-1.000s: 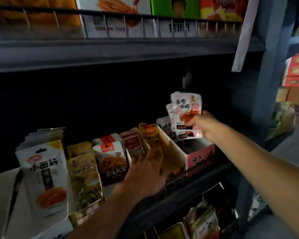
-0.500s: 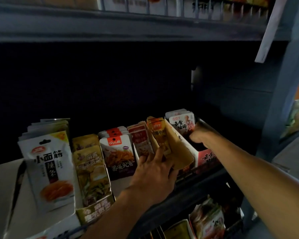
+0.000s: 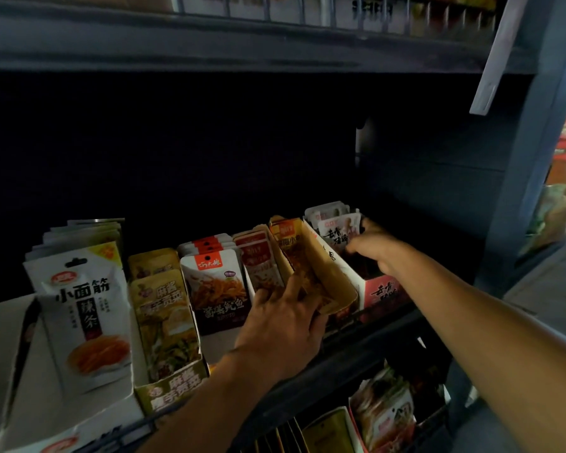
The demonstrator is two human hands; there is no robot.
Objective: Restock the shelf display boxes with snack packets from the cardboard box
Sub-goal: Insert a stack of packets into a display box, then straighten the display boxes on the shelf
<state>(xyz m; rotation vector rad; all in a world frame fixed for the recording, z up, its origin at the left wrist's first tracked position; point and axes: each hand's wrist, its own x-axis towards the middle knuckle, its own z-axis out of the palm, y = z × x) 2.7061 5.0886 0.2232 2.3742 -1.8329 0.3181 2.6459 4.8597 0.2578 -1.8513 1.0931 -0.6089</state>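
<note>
Snack packets (image 3: pixel 337 228) stand upright in the pink display box (image 3: pixel 381 291) directly under and ahead of the right hand (image 3: pixel 374 248). Their long axis runs vertically, their printed faces turned toward the person. The right hand reaches down into this box with fingers curled at the front packets, apparently seating them; whether it grips one I cannot tell. The left hand (image 3: pixel 281 325) grips the near end of the tan display box (image 3: pixel 327 279) just left of the pink one, its fingers curled around the front edge and holding it tilted aside. Judging by this, the step is settling a batch in place. Next, the right hand should let go and withdraw without tipping the row, then fetch more from the cardboard box, which is out of view.
</note>
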